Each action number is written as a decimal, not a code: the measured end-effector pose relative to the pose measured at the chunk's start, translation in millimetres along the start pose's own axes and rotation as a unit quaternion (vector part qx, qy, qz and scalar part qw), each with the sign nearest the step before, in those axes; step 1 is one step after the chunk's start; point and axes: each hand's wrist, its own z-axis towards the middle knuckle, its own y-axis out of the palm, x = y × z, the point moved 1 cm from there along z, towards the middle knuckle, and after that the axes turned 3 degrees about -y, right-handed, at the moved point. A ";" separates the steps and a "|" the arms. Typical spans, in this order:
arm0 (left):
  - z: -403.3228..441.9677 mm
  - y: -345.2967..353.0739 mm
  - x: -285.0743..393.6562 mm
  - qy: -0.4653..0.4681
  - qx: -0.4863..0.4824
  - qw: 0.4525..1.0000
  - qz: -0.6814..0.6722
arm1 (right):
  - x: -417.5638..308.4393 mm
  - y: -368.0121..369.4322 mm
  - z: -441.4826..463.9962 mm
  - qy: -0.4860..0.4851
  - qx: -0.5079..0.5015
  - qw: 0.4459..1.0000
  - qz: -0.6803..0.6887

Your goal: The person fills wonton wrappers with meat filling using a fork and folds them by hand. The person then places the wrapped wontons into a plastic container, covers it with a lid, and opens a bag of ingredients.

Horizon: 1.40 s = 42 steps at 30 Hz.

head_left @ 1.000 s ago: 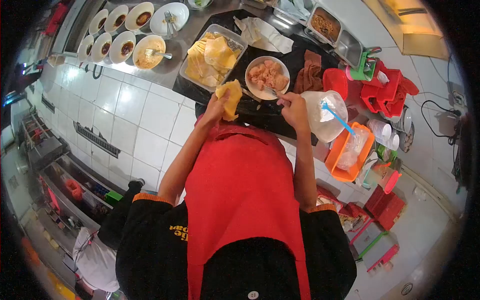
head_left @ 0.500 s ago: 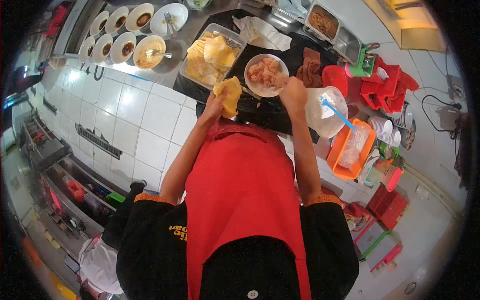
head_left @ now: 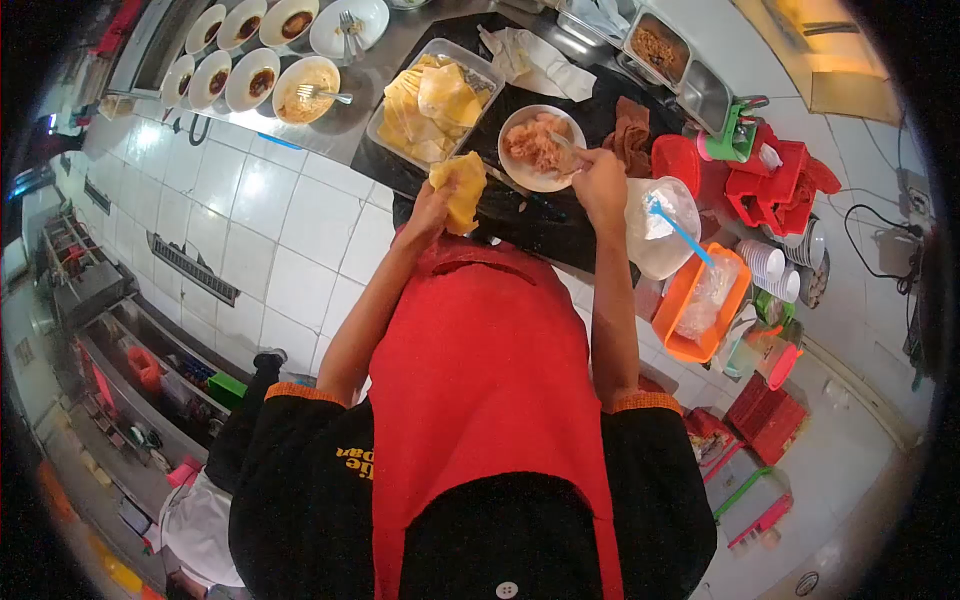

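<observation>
1. Head view: the left hand [head_left: 433, 211] has its grip closed on a yellow sheet [head_left: 464, 190], with the thumb on the side that shows; the fingertips behind it are hidden. The sheet is just beside the near corner of the tray [head_left: 492, 72]; whether the two touch is hard to tell.

2. The right hand [head_left: 603, 185] has its grip closed around the handle of a thin utensil [head_left: 568, 146], whose working end is at the pink mix [head_left: 535, 143]. Whether it is a fork or a knife cannot be told.

3. The mix lies in a white bowl [head_left: 520, 181] on the black part of the desk [head_left: 548, 212], with a brown cloth [head_left: 628, 135] beyond it to the right. More yellow sheets [head_left: 430, 100] lie piled in the tray.

4. The step in hand looks like taking up some mix while one sheet waits, held ready. No mix shows on the sheet's visible side.

5. The next move would call for a steady left hand with the sheet spread flat, and a level lift of the utensil so that the soft mix stays on it.
</observation>
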 end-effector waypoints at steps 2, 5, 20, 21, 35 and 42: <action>-1.5 4.3 1.4 -0.016 0.023 0.999 -0.018 | 16.9 2.4 6.8 -0.040 0.000 0.999 0.029; -0.1 1.7 2.6 -0.037 -0.005 0.999 -0.019 | 41.3 9.0 13.8 -0.063 -0.029 0.977 0.201; -26.7 76.5 64.7 -0.121 -0.130 0.965 -0.193 | -45.9 -51.6 -61.0 -0.160 0.018 0.948 0.276; -25.7 79.6 65.4 -0.123 -0.137 0.965 -0.189 | -41.8 -39.7 -58.7 -0.196 0.058 0.945 0.257; -29.5 95.9 76.6 0.025 -0.059 0.997 -0.032 | -44.1 -79.8 -56.6 -0.174 -0.060 0.928 0.323; -41.0 108.5 94.2 -0.014 -0.067 0.995 -0.076 | -29.1 -72.8 -35.9 -0.163 -0.116 0.906 0.372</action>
